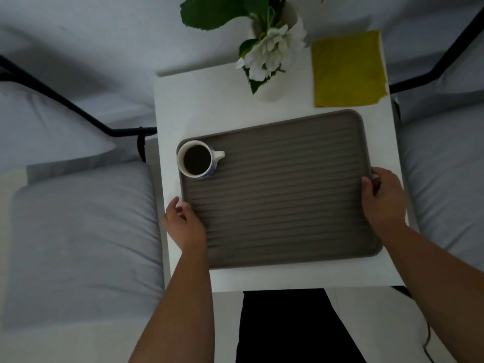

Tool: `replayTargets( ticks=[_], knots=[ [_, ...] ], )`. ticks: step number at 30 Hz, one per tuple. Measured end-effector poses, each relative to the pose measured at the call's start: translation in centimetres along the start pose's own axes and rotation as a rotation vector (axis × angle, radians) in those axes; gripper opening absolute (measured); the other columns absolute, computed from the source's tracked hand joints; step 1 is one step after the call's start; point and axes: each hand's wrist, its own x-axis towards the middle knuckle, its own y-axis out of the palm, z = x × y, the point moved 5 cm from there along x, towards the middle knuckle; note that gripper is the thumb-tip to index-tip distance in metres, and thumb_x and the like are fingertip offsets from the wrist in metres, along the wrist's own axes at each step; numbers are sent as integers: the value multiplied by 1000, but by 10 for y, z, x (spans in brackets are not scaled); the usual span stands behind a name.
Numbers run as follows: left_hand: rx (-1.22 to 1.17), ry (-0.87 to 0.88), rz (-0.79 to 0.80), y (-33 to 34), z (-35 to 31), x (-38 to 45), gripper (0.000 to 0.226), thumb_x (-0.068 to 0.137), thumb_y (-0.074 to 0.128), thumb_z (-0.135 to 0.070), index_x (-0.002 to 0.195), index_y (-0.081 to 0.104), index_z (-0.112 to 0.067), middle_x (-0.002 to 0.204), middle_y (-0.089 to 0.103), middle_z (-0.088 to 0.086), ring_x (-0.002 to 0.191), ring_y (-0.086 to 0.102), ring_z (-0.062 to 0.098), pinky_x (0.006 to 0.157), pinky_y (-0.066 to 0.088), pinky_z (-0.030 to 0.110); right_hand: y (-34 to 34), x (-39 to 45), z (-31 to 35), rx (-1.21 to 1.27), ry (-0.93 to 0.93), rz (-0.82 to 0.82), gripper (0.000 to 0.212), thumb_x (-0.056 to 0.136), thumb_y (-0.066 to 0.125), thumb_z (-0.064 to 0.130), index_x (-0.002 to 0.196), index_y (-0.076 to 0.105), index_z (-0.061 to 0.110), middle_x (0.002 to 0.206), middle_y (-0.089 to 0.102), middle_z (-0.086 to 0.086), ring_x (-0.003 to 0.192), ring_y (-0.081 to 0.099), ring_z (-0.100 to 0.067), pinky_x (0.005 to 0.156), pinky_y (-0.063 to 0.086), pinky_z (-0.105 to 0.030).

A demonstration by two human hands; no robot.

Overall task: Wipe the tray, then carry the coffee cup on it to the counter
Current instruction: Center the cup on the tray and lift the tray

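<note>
tray (pixel 282 189) flat on desk (pixel 199 106), long axis left-right | left hand (pixel 183 221) and right hand (pixel 382 197) each grasp a short edge | coffee cup (pixel 197 159) in far-left corner, nearer left hand | lift likely left-heavy

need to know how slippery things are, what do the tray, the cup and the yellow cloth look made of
Tray: matte grey-brown, ribbed, with soft rounded corners; probably silicone or plastic.
Cup: glossy white with a blue pattern, so likely glazed ceramic; it holds dark coffee.
Yellow cloth: flat, folded and dull, apparently soft fabric, perhaps microfibre; the weave is too blurred to tell.
</note>
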Motion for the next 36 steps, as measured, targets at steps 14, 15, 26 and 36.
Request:
replayTargets(
  ticks=[14, 15, 26, 36],
  knots=[
    [245, 420, 265, 12, -46, 49, 75, 76, 72, -39, 142, 40, -26, 143, 42, 3, 132, 35, 25, 101, 21, 25, 121, -25, 204, 265, -236, 526, 37, 95, 49, 20, 133, 51, 22, 120, 54, -4, 102, 52, -9, 95, 42, -25],
    [258, 441, 261, 12, -48, 52, 75, 74, 73, -44, 140, 42, -28, 144, 42, 0, 132, 35, 23, 101, 20, 24, 132, -26, 217, 323, -190, 593, 39, 96, 48, 21, 135, 49, 23, 123, 55, -4, 105, 52, -11, 99, 42, -29],
    [185, 432, 325, 9, -57, 59, 82, 63, 77, -56, 136, 43, -45, 136, 48, -22, 131, 33, 22, 107, 32, 44, 166, -27, 229, 330, -86, 618, 6, 93, 52, 24, 95, 58, 23, 96, 63, 2, 96, 63, -19, 91, 52, -43],
    [217, 405, 417, 19, -78, -15, 73, 65, 80, -48, 131, 49, -46, 113, 19, -40, 140, 17, 17, 100, 10, 31, 122, -41, 163, 413, 77, 510, 11, 95, 51, 21, 101, 60, 20, 102, 66, -2, 95, 63, -19, 91, 52, -43]
  ],
)
